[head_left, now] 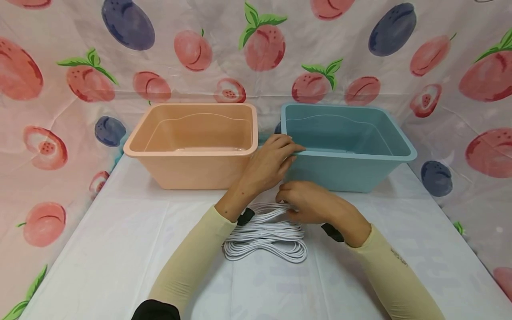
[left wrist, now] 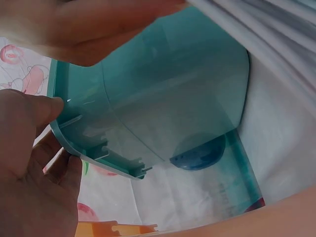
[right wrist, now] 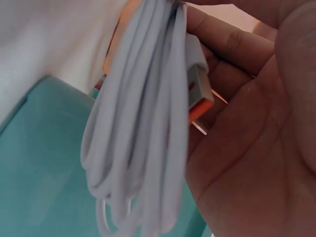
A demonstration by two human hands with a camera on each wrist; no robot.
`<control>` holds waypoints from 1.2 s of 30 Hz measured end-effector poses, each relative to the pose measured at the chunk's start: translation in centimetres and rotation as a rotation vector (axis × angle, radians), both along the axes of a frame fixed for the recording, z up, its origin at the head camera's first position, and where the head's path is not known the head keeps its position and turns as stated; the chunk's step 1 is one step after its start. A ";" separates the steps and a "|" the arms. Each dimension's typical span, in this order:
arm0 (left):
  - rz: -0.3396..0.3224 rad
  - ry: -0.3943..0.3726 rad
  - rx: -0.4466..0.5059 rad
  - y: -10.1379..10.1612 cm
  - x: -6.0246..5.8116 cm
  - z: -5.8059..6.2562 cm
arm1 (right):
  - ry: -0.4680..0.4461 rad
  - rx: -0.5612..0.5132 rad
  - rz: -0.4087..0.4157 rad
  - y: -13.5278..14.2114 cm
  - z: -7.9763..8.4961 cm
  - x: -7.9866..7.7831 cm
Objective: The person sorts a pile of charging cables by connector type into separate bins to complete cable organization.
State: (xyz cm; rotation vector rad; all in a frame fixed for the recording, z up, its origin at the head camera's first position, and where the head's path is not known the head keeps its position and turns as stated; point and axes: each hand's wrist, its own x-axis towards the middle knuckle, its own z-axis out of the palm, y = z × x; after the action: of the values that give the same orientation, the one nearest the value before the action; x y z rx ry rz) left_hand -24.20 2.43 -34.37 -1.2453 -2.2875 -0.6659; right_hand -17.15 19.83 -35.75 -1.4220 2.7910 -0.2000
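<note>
My left hand (head_left: 269, 162) grips the front left corner of a teal plastic bin (head_left: 340, 175), and the left wrist view has its thumb and fingers on either side of the rim (left wrist: 69, 145). Lower down, at the far end of a pile of coiled white cables (head_left: 266, 235), is my right hand (head_left: 310, 201). That hand pinches a looped white USB cable (right wrist: 136, 123) near the top of the right wrist view. A USB plug (right wrist: 199, 91) with an orange end sticks out beside the loops, close to the palm.
A peach-coloured bin (head_left: 192, 171) stands left of the teal one, with a narrow gap between them. Both stand at the back of a table with a white cloth (head_left: 120, 249). Behind them hangs a fruit-print curtain (head_left: 276, 82).
</note>
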 end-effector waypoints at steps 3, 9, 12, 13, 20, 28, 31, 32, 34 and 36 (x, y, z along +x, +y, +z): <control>0.003 0.000 -0.004 0.0 0.0 0.0 | 0.017 -0.008 -0.001 0.2 0.3 0.2; -0.002 -0.005 0.004 0.0 0.1 0.0 | 0.039 -0.013 -0.019 0.7 1.0 0.6; -0.002 -0.004 0.011 0.0 0.1 -0.1 | 0.043 -0.008 -0.044 1.0 1.5 0.7; -0.002 -0.005 0.012 0.0 0.1 -0.1 | 0.044 -0.007 -0.053 1.1 1.6 0.8; 0.005 -0.010 0.008 0.1 0.0 -0.1 | 0.088 -0.022 -0.096 2.3 3.0 1.1; 0.012 -0.017 -0.002 0.1 -0.1 -0.1 | 0.137 -0.051 -0.108 3.8 4.3 1.6; 0.015 -0.021 -0.005 0.1 0.0 0.0 | 0.148 -0.067 -0.108 4.1 4.7 1.8; 0.016 -0.021 -0.007 0.1 0.0 0.0 | 0.153 -0.071 -0.108 4.2 4.8 1.8; 0.019 -0.022 -0.008 0.2 0.0 0.0 | 0.159 -0.079 -0.110 4.4 5.1 2.0; 0.020 -0.023 -0.009 0.2 0.0 0.1 | 0.159 -0.081 -0.118 4.5 5.3 2.1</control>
State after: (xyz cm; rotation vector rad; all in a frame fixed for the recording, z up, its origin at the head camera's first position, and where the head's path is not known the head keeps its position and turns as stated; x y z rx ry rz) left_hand -24.23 2.60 -34.29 -1.2238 -2.3213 -0.6665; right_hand -15.01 24.36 -30.45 -1.3464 3.0322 -0.2110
